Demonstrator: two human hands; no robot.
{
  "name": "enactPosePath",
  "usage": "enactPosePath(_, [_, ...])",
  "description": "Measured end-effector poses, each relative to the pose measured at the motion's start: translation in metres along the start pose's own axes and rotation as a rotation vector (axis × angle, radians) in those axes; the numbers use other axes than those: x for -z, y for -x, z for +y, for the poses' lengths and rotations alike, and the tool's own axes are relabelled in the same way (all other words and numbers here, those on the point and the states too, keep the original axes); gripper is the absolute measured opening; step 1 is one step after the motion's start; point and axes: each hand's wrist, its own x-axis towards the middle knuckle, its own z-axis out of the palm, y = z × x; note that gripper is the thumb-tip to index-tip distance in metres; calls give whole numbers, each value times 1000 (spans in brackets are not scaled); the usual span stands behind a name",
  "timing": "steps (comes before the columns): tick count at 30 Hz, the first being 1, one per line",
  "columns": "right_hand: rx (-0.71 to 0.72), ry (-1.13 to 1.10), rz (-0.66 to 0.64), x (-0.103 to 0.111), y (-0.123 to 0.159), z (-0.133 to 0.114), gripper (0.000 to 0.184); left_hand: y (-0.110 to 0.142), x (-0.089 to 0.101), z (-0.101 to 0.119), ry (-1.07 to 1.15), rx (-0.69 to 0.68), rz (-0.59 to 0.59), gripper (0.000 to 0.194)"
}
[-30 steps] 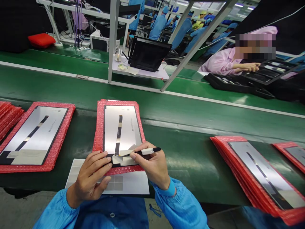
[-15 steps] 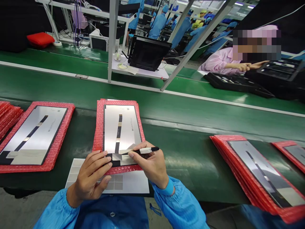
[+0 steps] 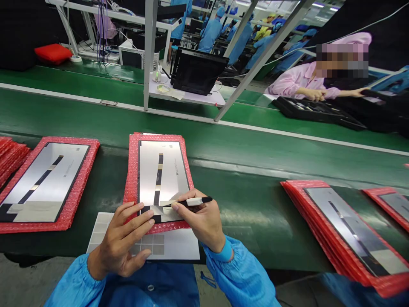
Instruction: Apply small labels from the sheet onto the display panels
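A silver display panel [image 3: 164, 170] with a black ribbon cable [image 3: 159, 177] lies on red bubble-wrap [image 3: 131, 187] in front of me. My right hand [image 3: 203, 219] pinches black-and-white tweezers [image 3: 194, 201], their tip at a small silvery patch [image 3: 156, 209] near the panel's lower edge. My left hand [image 3: 123, 238] lies with fingers stretched out, its fingertips on the panel's lower left corner beside that patch. Partly under the bubble-wrap, a white sheet [image 3: 182, 247] carries rows of grey squares [image 3: 152, 244].
At left another panel [image 3: 60, 170] lies on red bubble-wrap, beside a red stack [image 3: 11, 160]. Wrapped panels [image 3: 354, 226] are stacked at right. Beyond the green bench [image 3: 243, 179] stand metal posts [image 3: 150, 55], a black monitor [image 3: 200, 70] and a pink-sleeved person [image 3: 294, 81] handling black parts.
My left fingertips have slid slightly right along the panel's lower edge. The tweezers stay at the same patch. Across the bench, the person in pink has stretched one arm out to the right.
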Motion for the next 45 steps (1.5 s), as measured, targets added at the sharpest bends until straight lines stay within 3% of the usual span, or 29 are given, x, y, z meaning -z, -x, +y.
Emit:
enactPosePath(30, [22,59,-43,0,1,4,17,2,-2,1,-24,38,-10,44])
enactPosePath(36, [34,78,-46,-1,2,3,18,-4,5,4,-101,-16,-91,48])
enactPosePath(45, [60,74,-52,-1,1,7,18,-34,10,15,-208,-64,-293,64])
